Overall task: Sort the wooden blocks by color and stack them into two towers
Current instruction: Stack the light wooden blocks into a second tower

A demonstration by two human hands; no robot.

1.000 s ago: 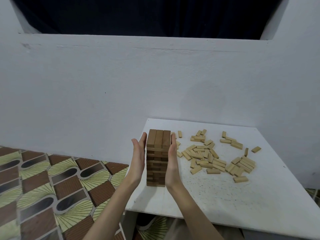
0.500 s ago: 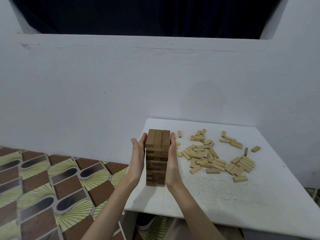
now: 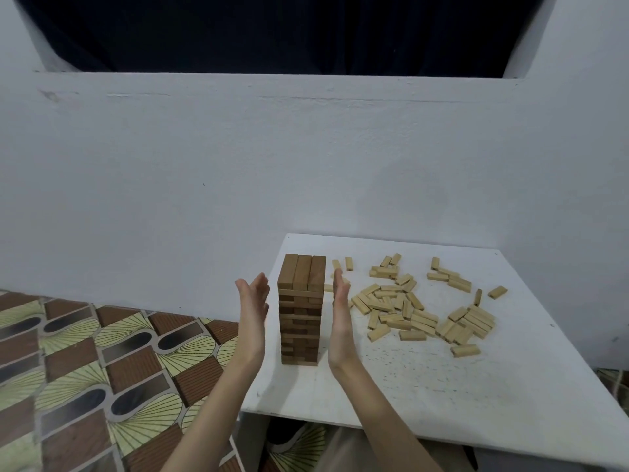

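A tall tower of dark brown wooden blocks [image 3: 301, 310] stands upright near the left edge of the white table [image 3: 425, 396]. My left hand [image 3: 252, 311] hovers just left of the tower with flat straight fingers, a small gap between them. My right hand [image 3: 340, 318] is held flat just right of the tower, also slightly apart from it. Several light tan blocks [image 3: 408, 308] lie scattered in a loose pile on the table to the right of the tower.
A white wall [image 3: 238, 182] rises directly behind the table. Patterned brown and yellow floor tiles [image 3: 85, 369] lie to the left, below the table edge. The table's near part shows bare speckled white surface.
Both hands were pressed flat against the tower's sides; now they have drawn outward a little and no longer touch it. The tower stands unmoved.
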